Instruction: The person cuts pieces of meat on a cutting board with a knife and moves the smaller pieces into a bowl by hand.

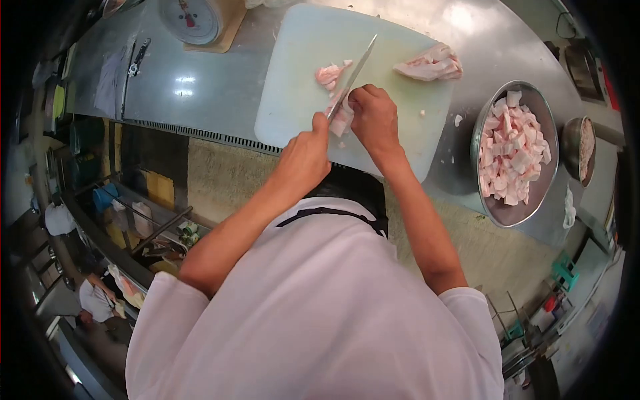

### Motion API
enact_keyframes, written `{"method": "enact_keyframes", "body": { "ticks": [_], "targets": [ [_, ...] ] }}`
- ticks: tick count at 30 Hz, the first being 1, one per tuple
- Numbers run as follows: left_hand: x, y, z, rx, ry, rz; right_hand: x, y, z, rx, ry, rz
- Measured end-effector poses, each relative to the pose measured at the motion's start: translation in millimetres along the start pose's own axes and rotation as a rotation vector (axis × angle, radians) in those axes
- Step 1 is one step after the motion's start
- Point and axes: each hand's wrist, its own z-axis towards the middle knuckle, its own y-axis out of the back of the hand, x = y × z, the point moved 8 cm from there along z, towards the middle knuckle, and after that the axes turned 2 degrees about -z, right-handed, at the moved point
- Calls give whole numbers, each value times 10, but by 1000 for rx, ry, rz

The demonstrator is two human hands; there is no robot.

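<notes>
A knife point(360, 69) is in my left hand point(305, 155), its blade slanting up and to the right over a pale cutting board point(287, 90). Beside the blade, a piece of pale pink meat point(342, 121) lies under the bent fingers of my right hand point(375, 123), which hold it at its right edge. Small cut bits point(329, 75) sit just left of the blade. A larger slab of meat point(433, 64) rests at the board's upper right. Right of the board, a metal bowl point(545, 181) holds several meat cubes.
A dial scale point(192, 19) stands at the upper left of the metal table point(220, 80). Left of it lie a watch point(138, 58) and a cloth point(109, 83). A smaller bowl point(571, 148) is beyond the large one. Another person point(97, 299) appears at the lower left.
</notes>
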Motion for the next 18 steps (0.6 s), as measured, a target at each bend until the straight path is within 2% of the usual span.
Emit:
{"method": "enact_keyframes", "body": {
  "ticks": [1,3,7,9,10,13,15,16,18],
  "targets": [
    [27,-66,83,11,-3,4,-20,0,-5,-2,-12,0],
    [15,-156,280,-96,-140,32,-60,39,-18,-18,-23,-5],
    [37,-18,826,-205,-190,-31,-71,64,-97,-34,18,27],
    [304,134,1035,-34,-41,-369,-145,42,-103,73,-40,62],
    [288,259,984,-59,-52,-369,-139,122,-73,63,-15,59],
    [267,417,746,-81,-44,-403,-89,234,-123,118,75,1],
    [222,628,598,-284,-186,-257,126,193,-108,148,401,-61],
    [211,671,536,-290,-191,-257,139,177,-108,144,407,-64],
    [177,748,360,-300,-188,-113,-96,72,-46,168,68,-25]
  ]
}}
